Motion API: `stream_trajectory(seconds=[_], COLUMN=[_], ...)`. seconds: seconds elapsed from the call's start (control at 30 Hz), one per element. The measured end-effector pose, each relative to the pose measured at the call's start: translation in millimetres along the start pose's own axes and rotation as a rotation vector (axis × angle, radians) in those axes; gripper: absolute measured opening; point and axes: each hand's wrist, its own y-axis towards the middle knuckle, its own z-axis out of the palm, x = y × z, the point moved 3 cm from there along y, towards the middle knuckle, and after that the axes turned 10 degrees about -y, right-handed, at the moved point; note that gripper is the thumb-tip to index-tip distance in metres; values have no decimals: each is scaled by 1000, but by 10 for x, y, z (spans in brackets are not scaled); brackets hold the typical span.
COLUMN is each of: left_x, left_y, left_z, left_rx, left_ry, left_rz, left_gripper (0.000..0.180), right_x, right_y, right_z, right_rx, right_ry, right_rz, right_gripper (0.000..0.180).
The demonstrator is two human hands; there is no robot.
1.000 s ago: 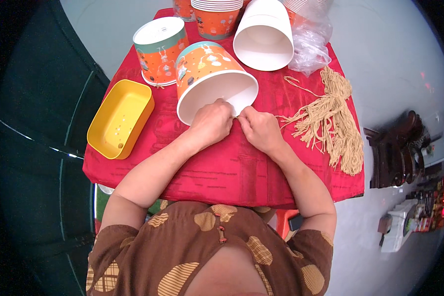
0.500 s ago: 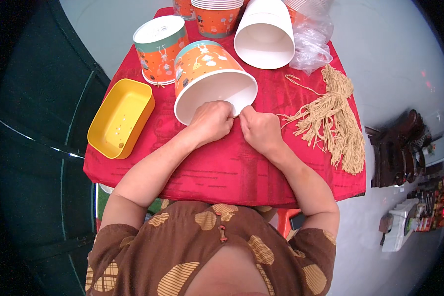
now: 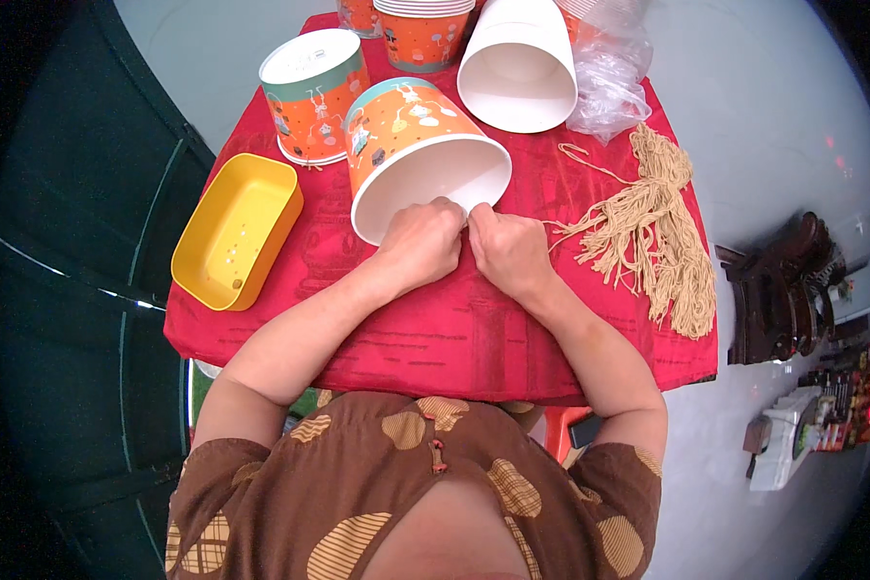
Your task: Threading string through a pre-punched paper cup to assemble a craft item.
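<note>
An orange paper bucket [image 3: 411, 126] with a green band at its base lies tilted, its white mouth facing me. My left hand [image 3: 423, 244] is closed at the near rim, its fingertips pinching the edge from inside. Right beside it, my right hand [image 3: 512, 253] is also closed, thumb and finger pressed together at the same part of the rim. Whatever lies between the right fingertips is too small to make out. A tan bundle of cord [image 3: 652, 242] spreads to the right, one loose strand reaching close to my right hand.
A yellow tub [image 3: 285, 208] holding tiny bits stands at the left. Behind are an upside-down orange bucket [image 3: 314, 106], stacked buckets [image 3: 423, 39], a white bucket on its side [image 3: 517, 87] and a clear plastic bag [image 3: 609, 87]. A red cloth [image 3: 435, 338] covers the table.
The tilted bucket has shifted slightly to the right and turned a little. My left hand has moved slightly right with it; both hands stay closed at the rim.
</note>
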Motion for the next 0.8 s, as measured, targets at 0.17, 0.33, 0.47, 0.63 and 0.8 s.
stream_trajectory(seconds=[0.17, 0.33, 0.47, 0.63, 0.8], left_x=[3, -22, 26, 24, 76], left_y=[28, 34, 37, 35, 48], left_z=[-13, -44, 9, 20, 69], left_rx=[-19, -34, -40, -32, -94], left_ry=[4, 0, 15, 19, 39], left_rz=[-5, 0, 27, 38, 104], left_gripper=[10, 13, 16, 17, 17], right_x=[-72, -118, -134, -142, -173], right_y=[29, 13, 1, -28, -20], right_z=[12, 16, 51, 65, 91], right_rx=[21, 52, 72, 75, 78], right_ry=[20, 85, 114, 84, 108], right_rz=[-14, -18, -20, -45, -11], right_gripper=[10, 9, 10, 14, 13])
